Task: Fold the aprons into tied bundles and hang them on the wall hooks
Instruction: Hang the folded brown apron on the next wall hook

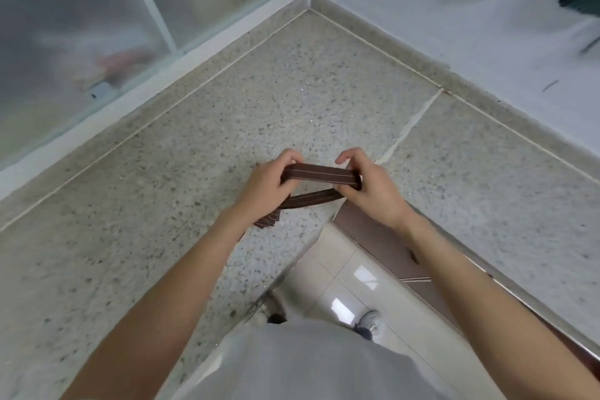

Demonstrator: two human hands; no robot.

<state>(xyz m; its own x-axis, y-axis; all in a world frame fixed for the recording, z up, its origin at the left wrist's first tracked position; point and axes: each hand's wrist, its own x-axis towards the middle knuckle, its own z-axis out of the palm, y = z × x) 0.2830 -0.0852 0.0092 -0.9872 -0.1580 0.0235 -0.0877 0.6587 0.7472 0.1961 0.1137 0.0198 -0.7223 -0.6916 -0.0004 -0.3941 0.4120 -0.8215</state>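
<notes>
strap (319,175): brown, striped, soft, light, floppy | left hand (264,187) and right hand (373,188): fingers clamped on strap ends | best held near ends, kept taut above surface (194,146)

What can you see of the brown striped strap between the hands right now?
The brown strap looks like woven fabric with thin pale lengthwise stripes. It is folded into a flat loop: an upper band stretched between the left hand and right hand, and a lower band running back beneath it. Both hands pinch its ends. A striped end hangs below the left wrist, above the speckled countertop.
</notes>
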